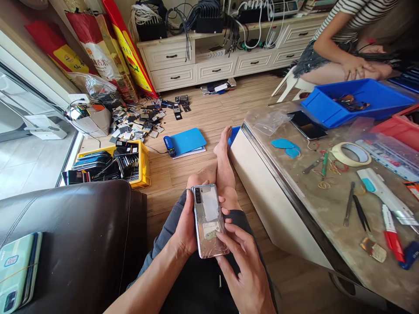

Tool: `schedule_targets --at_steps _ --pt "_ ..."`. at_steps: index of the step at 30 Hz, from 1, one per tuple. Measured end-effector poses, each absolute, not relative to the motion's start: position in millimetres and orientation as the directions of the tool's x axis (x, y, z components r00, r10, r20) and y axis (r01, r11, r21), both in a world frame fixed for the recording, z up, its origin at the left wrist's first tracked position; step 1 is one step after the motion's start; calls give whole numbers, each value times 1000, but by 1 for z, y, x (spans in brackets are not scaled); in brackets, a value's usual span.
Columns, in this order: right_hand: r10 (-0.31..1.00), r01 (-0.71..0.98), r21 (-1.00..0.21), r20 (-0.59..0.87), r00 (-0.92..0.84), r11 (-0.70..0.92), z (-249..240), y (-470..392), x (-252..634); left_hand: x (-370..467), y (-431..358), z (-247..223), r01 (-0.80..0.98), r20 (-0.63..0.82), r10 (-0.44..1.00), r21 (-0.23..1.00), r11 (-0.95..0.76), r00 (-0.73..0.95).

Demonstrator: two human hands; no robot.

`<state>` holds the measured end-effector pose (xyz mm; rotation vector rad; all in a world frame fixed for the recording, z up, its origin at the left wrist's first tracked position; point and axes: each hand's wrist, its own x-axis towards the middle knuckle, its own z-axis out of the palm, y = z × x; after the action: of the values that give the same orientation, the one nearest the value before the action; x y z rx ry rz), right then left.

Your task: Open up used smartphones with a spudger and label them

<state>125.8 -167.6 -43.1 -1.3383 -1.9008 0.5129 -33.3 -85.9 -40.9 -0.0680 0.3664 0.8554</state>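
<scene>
A smartphone (pixel 209 244) lies back-up over my lap, its silvery-pink back scratched or cracked, with a white label and a camera block at the upper left. My left hand (pixel 187 222) is closed around it, thumb along the left edge and fingertips showing past the right edge. My right hand (pixel 244 261) is at the phone's lower right corner, one fingertip by the label and the thumb at the bottom edge. The side facing down is hidden.
A worktable (pixel 314 218) at my right bears tape (pixel 351 154), tweezers (pixel 361 212), a red marker (pixel 393 233) and a blue bin (pixel 360 109). Banded phones (pixel 19 266) lie on the dark leather seat (pixel 85 235). A yellow crate (pixel 144 168) holds many phones. Another person (pixel 340 43) sits upper right.
</scene>
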Motion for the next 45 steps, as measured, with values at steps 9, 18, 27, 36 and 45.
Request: schedule_targets --at_steps 9,18,27,36,45 --pt "919 633 -672 347 -189 384 -42 -167 126 -32 -84 -39 -749 -331 726 77 658 603" --pt "933 636 -690 322 -159 346 -39 -167 128 -32 -83 -36 -751 -350 726 88 654 592" --pt "936 624 -703 319 -152 341 -39 -168 127 -32 -84 -35 -750 -349 727 93 654 591" --pt "928 623 -693 332 -171 363 -40 -166 128 -31 -83 -36 -747 -338 719 67 662 607" --pt "925 559 -747 362 -114 361 -39 -164 131 -32 -83 -39 -762 -372 723 61 644 582"
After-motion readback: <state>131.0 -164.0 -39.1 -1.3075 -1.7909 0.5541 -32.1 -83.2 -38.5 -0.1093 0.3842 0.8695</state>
